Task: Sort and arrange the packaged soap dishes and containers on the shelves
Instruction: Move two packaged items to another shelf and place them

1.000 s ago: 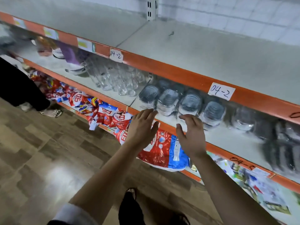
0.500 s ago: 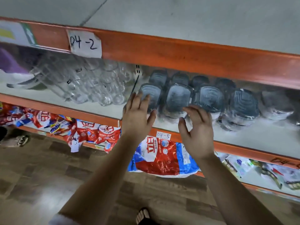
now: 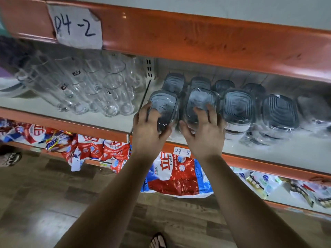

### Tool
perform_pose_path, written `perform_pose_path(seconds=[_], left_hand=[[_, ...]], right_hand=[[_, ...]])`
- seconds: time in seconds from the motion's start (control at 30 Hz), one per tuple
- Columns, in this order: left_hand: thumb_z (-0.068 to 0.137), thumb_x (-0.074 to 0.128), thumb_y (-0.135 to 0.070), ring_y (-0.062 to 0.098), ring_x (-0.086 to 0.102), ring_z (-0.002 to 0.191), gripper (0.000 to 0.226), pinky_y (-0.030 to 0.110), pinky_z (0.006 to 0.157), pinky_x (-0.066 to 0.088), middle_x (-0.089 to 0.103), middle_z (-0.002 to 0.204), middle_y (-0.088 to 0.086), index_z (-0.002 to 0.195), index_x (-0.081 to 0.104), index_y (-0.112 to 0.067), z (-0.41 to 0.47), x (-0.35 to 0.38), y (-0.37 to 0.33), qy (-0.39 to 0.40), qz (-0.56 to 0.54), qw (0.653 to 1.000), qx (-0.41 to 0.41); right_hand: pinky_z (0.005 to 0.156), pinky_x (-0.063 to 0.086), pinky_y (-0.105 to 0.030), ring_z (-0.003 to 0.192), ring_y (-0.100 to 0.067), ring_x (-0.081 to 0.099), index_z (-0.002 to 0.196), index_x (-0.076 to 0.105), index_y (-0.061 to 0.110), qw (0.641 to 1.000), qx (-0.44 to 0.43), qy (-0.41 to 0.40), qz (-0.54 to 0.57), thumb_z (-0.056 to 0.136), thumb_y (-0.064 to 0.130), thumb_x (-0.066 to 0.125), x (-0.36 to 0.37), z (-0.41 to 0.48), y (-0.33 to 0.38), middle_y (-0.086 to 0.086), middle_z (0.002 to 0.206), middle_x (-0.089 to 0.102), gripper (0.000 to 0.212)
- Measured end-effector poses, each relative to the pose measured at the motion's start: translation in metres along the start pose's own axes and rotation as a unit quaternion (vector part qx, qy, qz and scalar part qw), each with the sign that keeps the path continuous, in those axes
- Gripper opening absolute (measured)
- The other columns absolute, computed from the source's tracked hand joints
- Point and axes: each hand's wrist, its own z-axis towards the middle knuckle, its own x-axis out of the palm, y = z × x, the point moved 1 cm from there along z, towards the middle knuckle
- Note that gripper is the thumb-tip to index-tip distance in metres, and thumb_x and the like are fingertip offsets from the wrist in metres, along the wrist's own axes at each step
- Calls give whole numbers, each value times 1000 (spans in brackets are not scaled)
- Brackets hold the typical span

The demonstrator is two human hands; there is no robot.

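Observation:
Several grey-lidded containers wrapped in clear plastic stand in two rows on the middle shelf (image 3: 268, 154). My left hand (image 3: 148, 127) grips the leftmost front container (image 3: 164, 104), fingers curled round its near side. My right hand (image 3: 202, 133) grips the second front container (image 3: 200, 101), fingers spread over its lid and thumb at its left side. To the right stand a third container (image 3: 238, 106) and a fourth container (image 3: 279, 111), untouched. Smaller ones sit in the back row (image 3: 200, 83).
Clear drinking glasses (image 3: 100, 90) lie in a stack left of the containers, past a thin divider (image 3: 141, 102). The orange upper shelf edge (image 3: 197, 38) with a "04-2" label hangs close overhead. Red and blue detergent bags (image 3: 175, 174) fill the shelf below. A sandalled foot (image 3: 157, 240) stands on the wood floor.
Both hands reached forward onto the shelf and closed on the two leftmost front containers. The camera moved closer and lower to the shelf.

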Motion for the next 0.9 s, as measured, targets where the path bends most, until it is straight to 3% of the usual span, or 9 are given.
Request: perform_pose_path(seconds=[0.1, 0.23, 0.53, 0.7, 0.9], left_hand=[[80, 76, -27, 37, 52, 113, 34, 38, 92, 42, 53, 130, 18, 99, 60, -4, -10, -6, 5, -17, -6, 1000, 11], [80, 75, -27, 36, 52, 116, 34, 37, 94, 41, 52, 133, 17, 101, 60, -5, -15, -8, 6, -8, -9, 1000, 15], [77, 78, -25, 39, 53, 112, 35, 36, 91, 41, 54, 128, 19, 95, 59, -2, -40, -37, -10, -5, -6, 1000, 29], [76, 76, -28, 39, 53, 112, 36, 34, 88, 42, 55, 127, 20, 95, 59, -2, -70, -74, -43, 5, -5, 999, 33], [75, 77, -29, 37, 51, 115, 36, 42, 91, 47, 55, 128, 19, 96, 59, -5, -101, -119, -78, 11, -4, 998, 59]], right_hand=[[100, 39, -51, 122, -43, 41, 121, 54, 22, 999, 32, -35, 0, 84, 62, 58, 5, 9, 4, -7, 143, 42, 54], [95, 39, -48, 115, -39, 44, 115, 55, 20, 996, 64, -60, -7, 84, 56, 62, 9, 18, 8, -8, 134, 45, 48], [101, 32, -39, 120, -35, 48, 109, 61, 11, 992, 1, -76, 97, 87, 41, 66, -21, -32, 2, -9, 126, 55, 38], [99, 36, -39, 118, -35, 51, 107, 62, 7, 989, -6, -75, 125, 85, 38, 67, -68, -77, 2, -11, 122, 59, 38], [97, 42, -43, 113, -33, 54, 107, 66, 8, 986, -36, -97, 132, 84, 37, 68, -128, -122, 5, -9, 119, 60, 37]])
